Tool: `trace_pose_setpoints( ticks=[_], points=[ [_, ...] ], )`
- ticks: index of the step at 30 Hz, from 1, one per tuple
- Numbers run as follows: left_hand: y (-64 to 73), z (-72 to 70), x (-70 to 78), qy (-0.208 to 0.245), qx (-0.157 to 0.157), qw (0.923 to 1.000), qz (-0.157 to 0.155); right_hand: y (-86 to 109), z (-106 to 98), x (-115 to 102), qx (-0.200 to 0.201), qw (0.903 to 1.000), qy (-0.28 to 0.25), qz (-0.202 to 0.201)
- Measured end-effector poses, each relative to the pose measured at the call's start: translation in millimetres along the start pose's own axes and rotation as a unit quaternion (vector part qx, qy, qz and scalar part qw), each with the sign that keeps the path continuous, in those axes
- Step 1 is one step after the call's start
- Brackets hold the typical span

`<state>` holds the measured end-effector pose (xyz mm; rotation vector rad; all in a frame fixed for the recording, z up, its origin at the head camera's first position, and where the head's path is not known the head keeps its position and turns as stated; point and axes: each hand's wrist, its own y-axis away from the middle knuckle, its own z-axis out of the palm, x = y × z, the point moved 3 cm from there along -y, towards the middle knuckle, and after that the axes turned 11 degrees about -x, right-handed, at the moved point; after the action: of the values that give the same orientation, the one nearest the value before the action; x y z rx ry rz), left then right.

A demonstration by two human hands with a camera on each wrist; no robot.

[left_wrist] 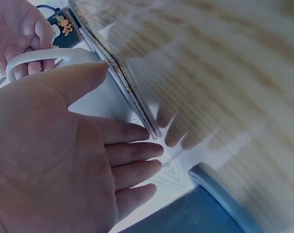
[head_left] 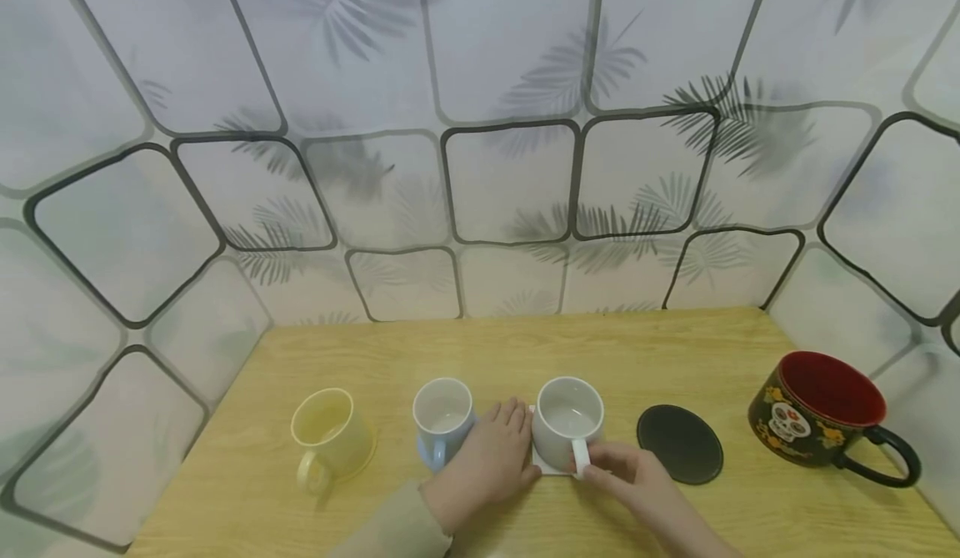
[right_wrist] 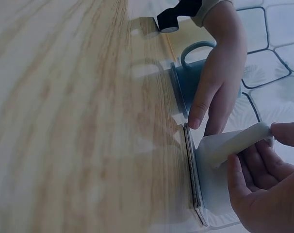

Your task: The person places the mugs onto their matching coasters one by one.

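A white mug [head_left: 553,439] stands on a thin square white coaster [head_left: 547,465] in the head view. My right hand [head_left: 633,479] pinches the mug's handle between thumb and fingers; the right wrist view shows the fingers around the handle [right_wrist: 239,144]. My left hand [head_left: 495,451] lies to the left of the mug with its fingers straight. In the left wrist view its thumb and fingertips are at the coaster's edge [left_wrist: 130,94]. Left of that hand stands a light blue and white mug [head_left: 424,433] on a blue round base, partly hidden by the hand.
A yellow mug [head_left: 348,441] stands on a yellow round base at the left. To the right lie a round black coaster [head_left: 680,445] and, farther out, a large black skull-patterned mug [head_left: 813,437] with a red inside. Patterned walls [head_left: 510,183] close off the wooden table [head_left: 510,345].
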<state>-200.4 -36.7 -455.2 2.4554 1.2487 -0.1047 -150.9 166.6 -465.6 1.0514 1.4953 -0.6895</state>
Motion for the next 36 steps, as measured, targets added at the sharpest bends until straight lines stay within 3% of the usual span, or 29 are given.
trace_pose_setpoints(
  ticks=[9, 17, 28, 36],
  points=[
    [3.1, -1.2, 1.0, -0.019, 0.016, 0.9997, -0.001, 3.3, -5, 3, -0.011, 0.9999, 0.007, 0.000],
    [9.7, -4.2, -0.1, -0.024, 0.053, 0.9983, 0.007, 5.1, -9, 2, -0.013, 0.9997, 0.014, -0.011],
    [28.3, -21.6, -5.0, -0.046, 0.095, 0.9944, 0.001, 6.6, -17, -1, -0.048, 0.9980, -0.005, -0.040],
    [38.9, -35.6, -6.5, -0.082, 0.140, 0.9868, -0.003, 10.0, -25, -7, -0.026, 0.9996, -0.007, -0.012]
  ],
)
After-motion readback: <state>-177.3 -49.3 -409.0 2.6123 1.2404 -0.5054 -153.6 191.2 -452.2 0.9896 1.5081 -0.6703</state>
